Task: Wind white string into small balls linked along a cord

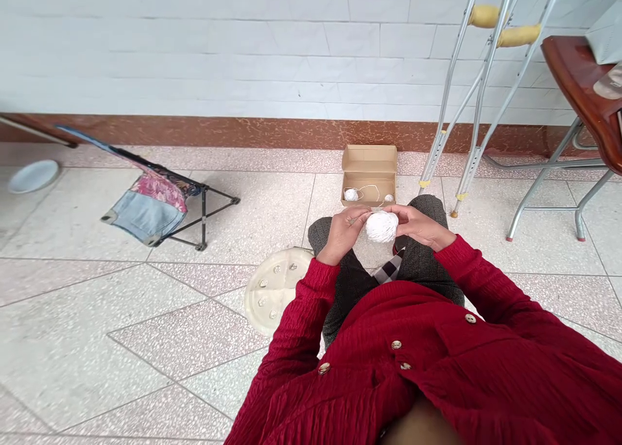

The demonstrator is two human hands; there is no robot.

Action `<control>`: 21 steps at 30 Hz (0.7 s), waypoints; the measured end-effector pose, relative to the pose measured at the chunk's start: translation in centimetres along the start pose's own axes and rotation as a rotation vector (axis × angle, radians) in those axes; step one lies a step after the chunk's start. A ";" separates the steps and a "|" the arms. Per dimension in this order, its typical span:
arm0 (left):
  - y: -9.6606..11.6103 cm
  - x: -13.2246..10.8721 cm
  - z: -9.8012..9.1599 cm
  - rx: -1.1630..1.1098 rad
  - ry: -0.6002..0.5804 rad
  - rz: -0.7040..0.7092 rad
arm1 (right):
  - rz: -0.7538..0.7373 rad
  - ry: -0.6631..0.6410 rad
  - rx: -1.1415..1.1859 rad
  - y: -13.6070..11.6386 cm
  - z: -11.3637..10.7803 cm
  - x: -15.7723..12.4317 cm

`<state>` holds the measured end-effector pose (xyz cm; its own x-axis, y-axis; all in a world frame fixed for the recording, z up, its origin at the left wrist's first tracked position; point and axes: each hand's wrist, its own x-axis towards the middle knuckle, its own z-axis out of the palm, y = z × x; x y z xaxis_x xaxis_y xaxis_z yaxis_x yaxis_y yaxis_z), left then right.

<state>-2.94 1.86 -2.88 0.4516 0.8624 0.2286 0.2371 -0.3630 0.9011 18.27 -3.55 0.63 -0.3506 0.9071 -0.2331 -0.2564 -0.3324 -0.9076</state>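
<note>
A ball of white yarn point(381, 227) is held between my two hands above my knees. My right hand point(422, 227) grips it from the right side, fingers curved against the winding. On the other side, my left hand point(346, 231) is closed, its thumb and fingertips pressed together at the ball's upper left edge on the yarn; the exact strand there is too small to make out. Just beyond my hands stands an open cardboard box point(369, 159). Inside it lie a smaller white yarn ball point(350, 195) and another small white piece point(389, 198), with a loose strand point(372, 186) running toward my hands.
A folding stool point(150, 215) with a patchwork seat stands to the left. Near my left leg is a round plastic stool top point(272, 289) with holes. Metal crutches point(479, 108) lean at the right, beside a brown folding chair point(568, 63). A white basin point(34, 176) sits far left.
</note>
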 end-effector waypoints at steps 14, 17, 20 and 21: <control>1.5 -2.0 1.7 -0.108 -0.201 -0.167 | -0.258 0.398 -0.025 -2.5 -1.2 4.5; 2.0 -2.2 1.5 -0.035 -0.247 -0.135 | -0.285 0.563 -0.318 -0.5 -2.8 5.5; 2.5 -2.0 0.7 0.090 -0.265 -0.052 | -0.208 0.590 -0.663 2.3 -3.9 5.2; 2.5 -1.8 0.4 0.130 -0.257 -0.023 | -0.157 0.544 -0.677 3.2 -4.0 4.7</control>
<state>-2.83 -0.70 -1.16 0.6444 0.7590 0.0927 0.3503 -0.4008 0.8466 19.40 0.72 -4.83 0.1657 0.9840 -0.0652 0.3838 -0.1252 -0.9149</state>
